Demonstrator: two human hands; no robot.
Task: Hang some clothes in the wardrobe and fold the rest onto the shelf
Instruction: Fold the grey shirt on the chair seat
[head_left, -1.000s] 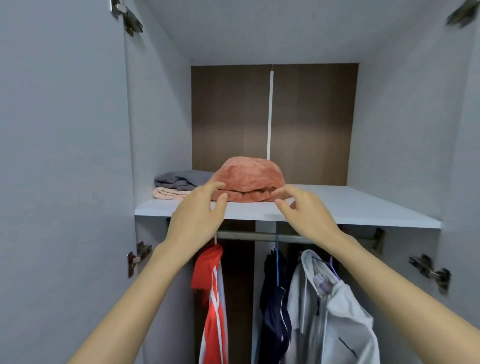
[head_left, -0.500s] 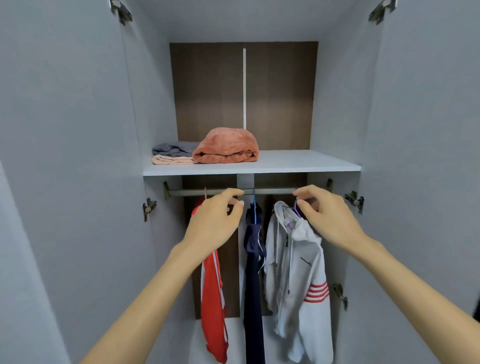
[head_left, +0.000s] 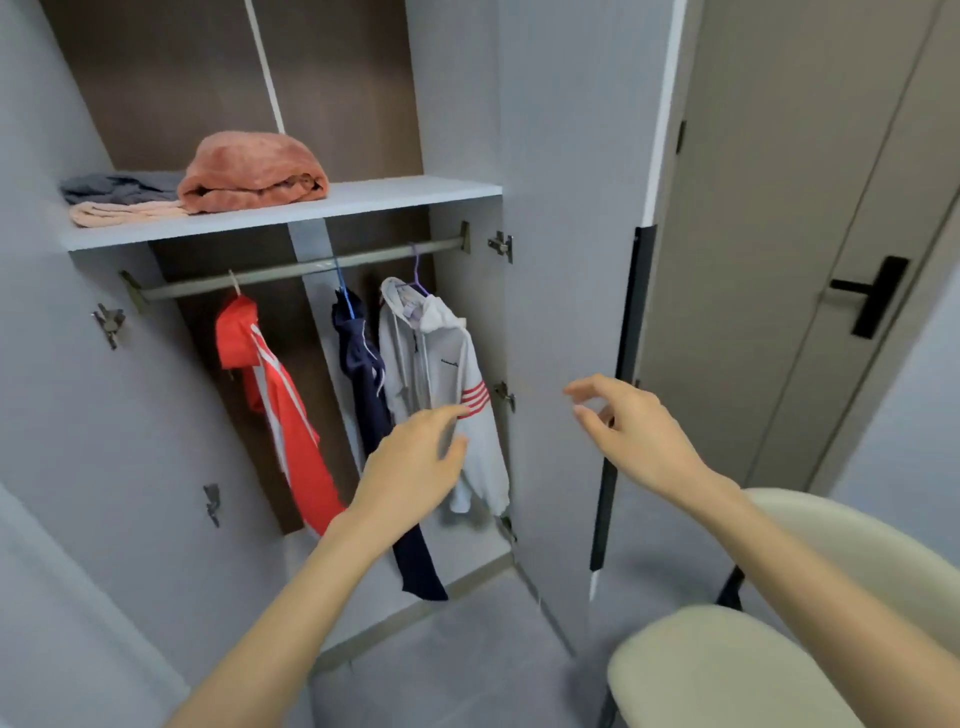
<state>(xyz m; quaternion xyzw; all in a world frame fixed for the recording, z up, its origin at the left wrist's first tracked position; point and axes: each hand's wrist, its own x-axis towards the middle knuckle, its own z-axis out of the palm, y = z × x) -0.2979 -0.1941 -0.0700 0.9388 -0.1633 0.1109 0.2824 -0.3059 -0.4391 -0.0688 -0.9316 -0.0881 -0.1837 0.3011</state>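
- Your left hand (head_left: 415, 462) is out in front of the open wardrobe, fingers relaxed and loosely spread, holding nothing. In the head view it overlaps the lower sleeve of the white hoodie (head_left: 441, 374); can't tell if it touches the fabric.
- Your right hand (head_left: 631, 431) is in front of the open right door (head_left: 566, 260), fingers loosely curled with thumb and index apart, empty. Near the door's black edge strip (head_left: 621, 395), not touching it.
- Rail (head_left: 296, 270) under the shelf carries three garments, all on hangers:
  - red jacket (head_left: 275, 395) with white stripes at left, hanging skewed off its hanger.
  - navy garment (head_left: 369, 395) in the middle on a blue hanger, its tail reaching down near the wardrobe floor.
  - white hoodie at right on a purple hanger, red stripes on the sleeve, just beside the navy garment.
- Shelf (head_left: 405, 195) holds the folded items, all on its left half:
  - orange towel (head_left: 254, 171), a thick fold, sitting nearest the middle.
  - grey folded cloth (head_left: 114, 188) at far left, lying on top of a pink folded cloth (head_left: 124, 213); both touch the orange towel's left side.
- Right half of the shelf is bare board.
- Cream chair (head_left: 753, 670) at bottom right, under your right forearm.
- Room door (head_left: 810, 234) with a black handle (head_left: 872, 296) is behind the wardrobe door, at right.
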